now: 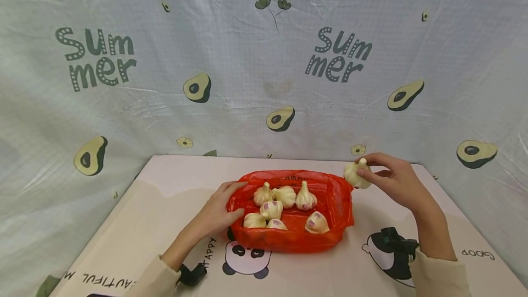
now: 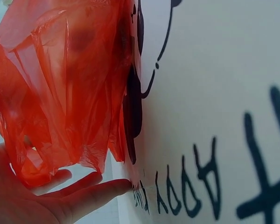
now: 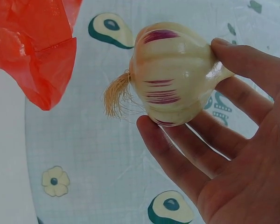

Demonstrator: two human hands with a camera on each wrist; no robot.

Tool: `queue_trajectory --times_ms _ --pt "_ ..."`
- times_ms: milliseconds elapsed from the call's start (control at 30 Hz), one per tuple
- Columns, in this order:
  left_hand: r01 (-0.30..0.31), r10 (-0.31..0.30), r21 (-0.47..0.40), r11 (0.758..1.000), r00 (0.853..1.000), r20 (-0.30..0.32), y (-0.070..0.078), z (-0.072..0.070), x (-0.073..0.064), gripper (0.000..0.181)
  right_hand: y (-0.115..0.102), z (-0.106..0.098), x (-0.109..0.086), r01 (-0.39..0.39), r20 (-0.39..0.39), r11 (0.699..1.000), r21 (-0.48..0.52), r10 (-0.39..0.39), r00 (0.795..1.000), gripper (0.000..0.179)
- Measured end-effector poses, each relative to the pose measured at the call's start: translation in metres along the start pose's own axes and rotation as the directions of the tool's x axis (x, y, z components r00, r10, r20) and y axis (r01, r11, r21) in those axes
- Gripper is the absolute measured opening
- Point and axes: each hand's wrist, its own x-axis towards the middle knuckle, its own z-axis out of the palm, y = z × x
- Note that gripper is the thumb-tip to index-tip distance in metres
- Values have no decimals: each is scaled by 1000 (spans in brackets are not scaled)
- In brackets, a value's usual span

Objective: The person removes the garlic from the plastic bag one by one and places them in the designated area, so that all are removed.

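Right hand (image 1: 393,182) pinches a garlic bulb (image 1: 355,175) near the tabletop's (image 1: 136,237) far right corner

The right forearm reaches up and inward from the near edge, hand raised and wrist bent toward the middle. Thumb and fingertips pinch the bulb about its neck and side, holding it just beside the right end of a red bag (image 1: 288,242). The left hand (image 1: 215,211) comes in low from the near left, spread, its fingers fairly straight and its thumb apart, touching the bag's left end. Both wrists emerge from beige sleeves (image 1: 440,273).

The held bulb is round and glossy, cream with streaks of purple, ribbed along its segments, tapering to a neck; a tuft of fine, straw-coloured roots (image 3: 116,97) hangs from its base. The bag is thin, creased, translucent plastic, spread into a rounded oblong midway between the tabletop's left and right edges. Seven similar bulbs (image 1: 306,198) lie inside, six toward the left and middle, one near the front right. Beyond the tabletop's far edge hangs a wrinkled, pale printed sheet (image 1: 243,58).
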Motion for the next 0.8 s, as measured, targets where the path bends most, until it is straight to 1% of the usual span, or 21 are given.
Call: queue_trajectory --times_ms 233,467,800 --pt "-8 8 -5 1000 1000 2 0 0 -1 66 3 -1 0 -10 -2 1000 -9 10 1000 32" --pt "-3 3 0 1000 1000 -26 2 1 0 61 6 -4 -1 -25 -7 1000 -11 25 1000 35" --pt "-7 7 -3 1000 999 -52 -1 5 1 58 13 -2 -1 -44 -7 999 -8 44 999 34"
